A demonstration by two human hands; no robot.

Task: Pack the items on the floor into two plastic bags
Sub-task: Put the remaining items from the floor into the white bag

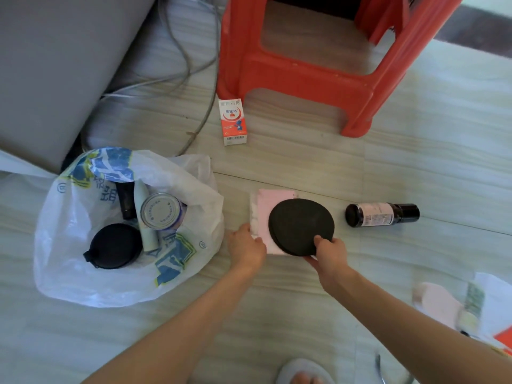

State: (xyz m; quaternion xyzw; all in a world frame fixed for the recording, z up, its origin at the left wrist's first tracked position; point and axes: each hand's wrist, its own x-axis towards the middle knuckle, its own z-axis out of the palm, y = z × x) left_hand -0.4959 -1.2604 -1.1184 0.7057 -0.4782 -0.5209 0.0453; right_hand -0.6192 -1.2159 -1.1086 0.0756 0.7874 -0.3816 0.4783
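A white plastic bag [69,273] with blue print lies open on the floor at the left. Inside it are a black round case [115,246], a tin can [160,212], a white tube [146,236] and a dark bottle [126,200]. In the middle a pink pack [263,212] lies with a black round disc [300,227] on top. My left hand [246,246] grips the pack's near left corner. My right hand [329,252] pinches the disc's near edge, thumb on top. A dark bottle [381,214] lies on its side to the right. A red-and-white medicine box [232,121] lies beyond.
A red plastic stool [304,76] stands at the back. A grey sofa edge [55,65] and loose cables [182,65] are at the back left. More white plastic and pale items [454,306] lie at the right edge. A slippered foot [304,374] is at the bottom.
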